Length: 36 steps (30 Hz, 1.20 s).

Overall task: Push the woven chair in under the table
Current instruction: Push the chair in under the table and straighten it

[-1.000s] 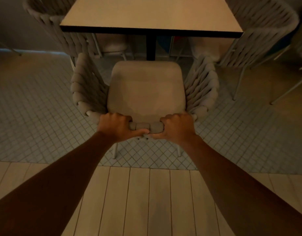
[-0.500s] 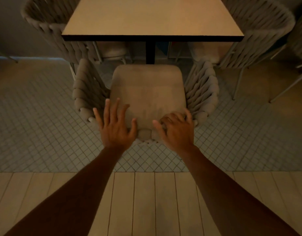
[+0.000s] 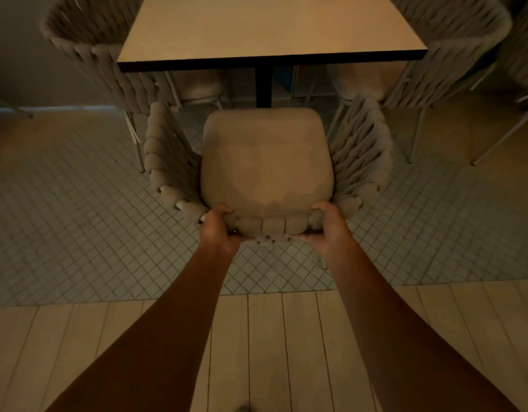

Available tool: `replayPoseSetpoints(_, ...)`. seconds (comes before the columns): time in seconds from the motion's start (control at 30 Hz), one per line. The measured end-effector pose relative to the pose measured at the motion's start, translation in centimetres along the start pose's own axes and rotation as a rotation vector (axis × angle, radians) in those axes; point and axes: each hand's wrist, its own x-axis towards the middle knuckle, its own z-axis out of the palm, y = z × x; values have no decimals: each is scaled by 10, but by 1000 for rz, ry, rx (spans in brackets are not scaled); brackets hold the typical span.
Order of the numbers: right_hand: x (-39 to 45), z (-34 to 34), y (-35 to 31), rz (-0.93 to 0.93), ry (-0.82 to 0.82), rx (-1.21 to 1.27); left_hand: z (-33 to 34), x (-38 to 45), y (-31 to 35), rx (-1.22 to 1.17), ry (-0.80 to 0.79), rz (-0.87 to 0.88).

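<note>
Both hands [image 3: 218, 228] on woven chair [image 3: 265, 165]

Dim warm light; grey mosaic-tile floor [image 3: 63, 221], pale planks [image 3: 265, 352], two side chairs [image 3: 87, 46].

Second chair [image 3: 108, 63], woven: stood far ahead-left of the hands. Third chair [image 3: 453, 49], woven: far ahead-right. Small-tiled floor [image 3: 63, 227]: lay beneath and either side of the hands. Pale plank flooring [image 3: 268, 352]: behind them.
</note>
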Motion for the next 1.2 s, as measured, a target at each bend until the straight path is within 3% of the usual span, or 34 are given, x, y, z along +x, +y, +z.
replayPoseSetpoints(0.3, -11, -27, 23, -138, 2, 44, -30, -8, -24, 37, -59, 74)
replayPoseSetpoints(0.53, 6, -18, 17, -204, -10, 59, -11, 11, -12, 55, -72, 98)
replayPoseSetpoints(1.03, 63, 33, -48, -118, -54, -61, 58, 61, 23, 68, -98, 47)
replayPoseSetpoints(1.2, 77, 49, -67, -108, -59, -186, 80, 76, 30, 135, 47, 86)
